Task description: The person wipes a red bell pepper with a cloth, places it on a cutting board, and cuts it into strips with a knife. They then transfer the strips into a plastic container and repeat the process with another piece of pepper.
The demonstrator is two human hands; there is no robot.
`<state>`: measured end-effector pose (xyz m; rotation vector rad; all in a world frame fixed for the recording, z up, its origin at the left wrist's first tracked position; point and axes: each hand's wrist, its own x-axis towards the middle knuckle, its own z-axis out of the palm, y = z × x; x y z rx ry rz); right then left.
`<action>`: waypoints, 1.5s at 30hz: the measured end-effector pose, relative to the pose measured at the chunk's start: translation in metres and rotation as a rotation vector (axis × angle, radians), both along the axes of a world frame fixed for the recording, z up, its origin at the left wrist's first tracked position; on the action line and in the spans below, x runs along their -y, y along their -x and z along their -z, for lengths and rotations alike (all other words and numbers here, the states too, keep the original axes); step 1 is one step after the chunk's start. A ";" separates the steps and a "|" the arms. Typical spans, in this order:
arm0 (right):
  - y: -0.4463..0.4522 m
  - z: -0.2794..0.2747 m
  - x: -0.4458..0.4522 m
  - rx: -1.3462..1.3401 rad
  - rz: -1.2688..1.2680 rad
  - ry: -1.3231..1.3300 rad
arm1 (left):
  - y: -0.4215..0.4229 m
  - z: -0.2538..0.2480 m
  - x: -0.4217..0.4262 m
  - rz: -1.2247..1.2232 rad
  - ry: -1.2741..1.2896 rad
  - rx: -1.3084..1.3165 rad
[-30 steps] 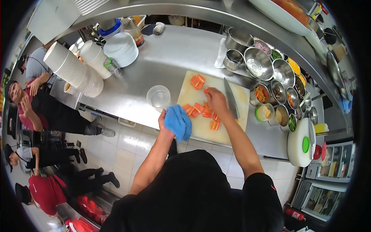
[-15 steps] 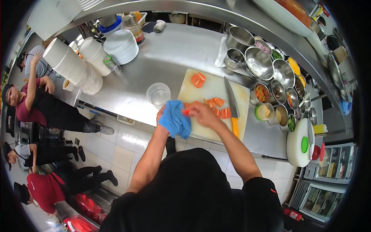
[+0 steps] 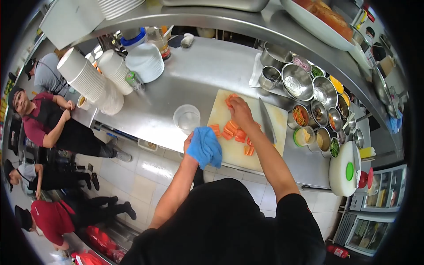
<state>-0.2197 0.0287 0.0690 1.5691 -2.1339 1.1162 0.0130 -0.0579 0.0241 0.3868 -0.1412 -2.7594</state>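
Observation:
My left hand (image 3: 189, 143) is closed round a bunched blue cloth (image 3: 204, 148) at the near edge of the steel counter. Over the upper part of the white cutting board (image 3: 215, 106), my right hand (image 3: 240, 111) has its fingers closed on an orange-red pepper piece (image 3: 229, 99). More cut pepper pieces (image 3: 230, 129) lie between my hands on the board. A large knife (image 3: 266, 121) rests to the right of my right hand, its handle hidden by my forearm. Left of the board, near the cloth, stands a clear plastic tub (image 3: 186, 118).
Metal bowls (image 3: 297, 81) and filled containers crowd the right side. Stacked paper bowls (image 3: 81, 75) and white lids (image 3: 145, 62) stand at the left. A steel shelf (image 3: 212, 17) crosses above the counter. Several people, one in a maroon shirt (image 3: 42, 115), are at the left.
My right hand has moved from beside the cloth up to the pepper at the board's upper part. My left hand still holds the blue cloth. The view has shifted slightly.

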 end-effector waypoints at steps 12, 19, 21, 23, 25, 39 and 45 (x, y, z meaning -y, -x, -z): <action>-0.133 -0.049 -0.052 0.612 -0.502 -0.551 | 0.011 -0.014 -0.010 0.120 0.106 0.030; -0.045 -0.042 -0.036 0.570 -0.107 -0.495 | -0.002 0.008 0.010 0.061 0.041 -0.062; -0.036 -0.038 -0.030 0.370 -0.115 -0.645 | -0.008 0.008 0.009 0.080 0.039 -0.151; -0.026 -0.033 -0.015 0.159 -0.123 -0.789 | -0.008 -0.001 0.005 -0.007 0.017 0.144; -0.016 -0.022 0.004 0.347 0.102 -0.551 | -0.012 -0.005 0.004 0.013 0.021 0.043; 0.038 0.024 0.009 0.452 0.246 -0.404 | -0.003 0.004 -0.001 0.056 -0.059 -0.007; 0.038 0.039 -0.009 0.576 0.220 -0.065 | 0.003 0.009 -0.006 0.079 -0.049 0.039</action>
